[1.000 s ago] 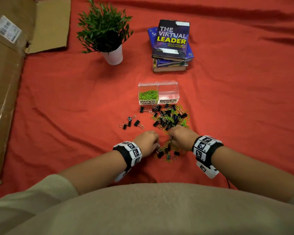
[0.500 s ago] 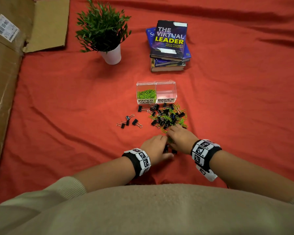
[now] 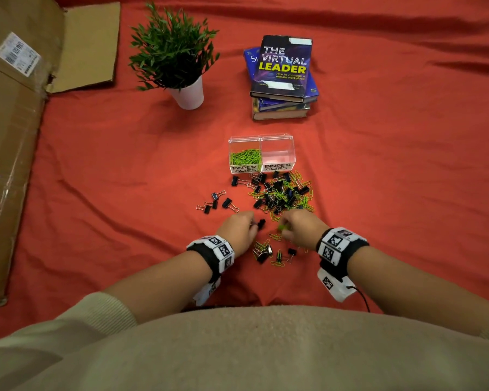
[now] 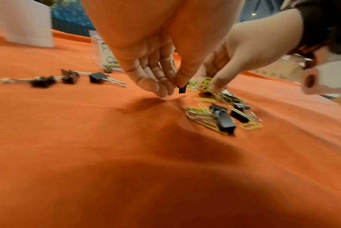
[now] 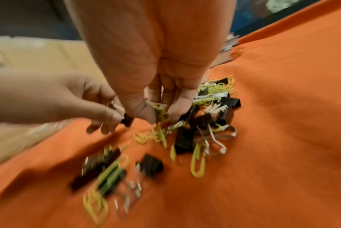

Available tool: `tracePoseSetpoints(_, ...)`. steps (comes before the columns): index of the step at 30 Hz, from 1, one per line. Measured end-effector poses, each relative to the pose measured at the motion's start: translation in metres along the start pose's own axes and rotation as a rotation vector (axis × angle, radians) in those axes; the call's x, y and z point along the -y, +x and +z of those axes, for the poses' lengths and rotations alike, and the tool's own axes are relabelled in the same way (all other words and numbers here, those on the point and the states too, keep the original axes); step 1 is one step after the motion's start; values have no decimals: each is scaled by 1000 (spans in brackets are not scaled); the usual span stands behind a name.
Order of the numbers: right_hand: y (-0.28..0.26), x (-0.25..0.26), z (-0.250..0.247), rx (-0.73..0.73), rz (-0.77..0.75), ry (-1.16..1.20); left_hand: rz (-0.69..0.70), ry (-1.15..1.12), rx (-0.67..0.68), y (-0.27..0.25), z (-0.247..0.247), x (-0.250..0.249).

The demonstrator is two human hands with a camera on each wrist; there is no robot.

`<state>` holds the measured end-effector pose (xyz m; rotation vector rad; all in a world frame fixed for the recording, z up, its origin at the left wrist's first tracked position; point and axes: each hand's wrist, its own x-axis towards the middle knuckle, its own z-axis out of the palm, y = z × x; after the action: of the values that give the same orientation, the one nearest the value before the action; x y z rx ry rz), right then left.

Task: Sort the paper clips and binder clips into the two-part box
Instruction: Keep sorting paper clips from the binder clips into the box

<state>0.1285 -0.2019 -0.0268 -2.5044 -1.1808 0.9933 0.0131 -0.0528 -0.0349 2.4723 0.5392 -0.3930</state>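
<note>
A clear two-part box (image 3: 261,154) stands on the red cloth; its left half, labelled PAPER CLIPS, holds green paper clips (image 3: 245,157), and its right half, labelled BINDER CLIPS, shows none. In front of it lies a mixed pile (image 3: 283,194) of black binder clips and green paper clips. My left hand (image 3: 242,228) pinches a black binder clip (image 4: 181,89) just above the cloth. My right hand (image 3: 297,227) pinches a small bunch of green paper clips (image 5: 160,115) at the pile's near edge. A smaller mixed heap (image 3: 270,252) lies between my wrists.
Several binder clips (image 3: 216,201) lie apart to the left of the pile. A potted plant (image 3: 175,55) and a stack of books (image 3: 283,77) stand behind the box. Flattened cardboard (image 3: 14,122) runs along the left edge.
Both hands lifted off the near heap and moved slightly forward. The left hand now pinches a binder clip and the right hand a bunch of paper clips. The near heap shows again.
</note>
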Motion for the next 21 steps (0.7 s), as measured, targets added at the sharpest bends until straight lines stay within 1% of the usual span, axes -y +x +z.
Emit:
tracePoseSetpoints(2,4,-6,-10,-6,76,230,-61,-23,-63,4,-8,9)
tracePoseSetpoints(4,7,-13,-20,25,128,478,-77,-6,-149,3,-11,13)
tracePoseSetpoints(6,8,-18,-29,50,170,715,-24,23,-181,-2,-10,9)
tracePoseSetpoints(9,7,-22,-34,80,233,1042,85,81,-141,-12,1,-4)
tracePoseSetpoints(11,5,-19,-33,93,269,1212,141,118,-125,-15,8,-11)
tracePoseSetpoints(12,4,-18,-33,97,282,1264,167,138,-103,-16,11,-14)
tracePoseSetpoints(14,2,-15,-31,115,294,1349,194,172,-14,-16,15,-15)
tracePoseSetpoints(17,1,-12,-29,158,310,1418,171,172,124,-16,17,-7)
tracePoseSetpoints(19,0,-8,-26,184,333,1368,170,162,153,-15,17,-3)
tracePoseSetpoints(20,0,-6,-24,194,335,1281,173,166,161,-14,16,-2)
tracePoseSetpoints(21,1,-4,-20,195,325,1131,177,175,172,-14,15,-2)
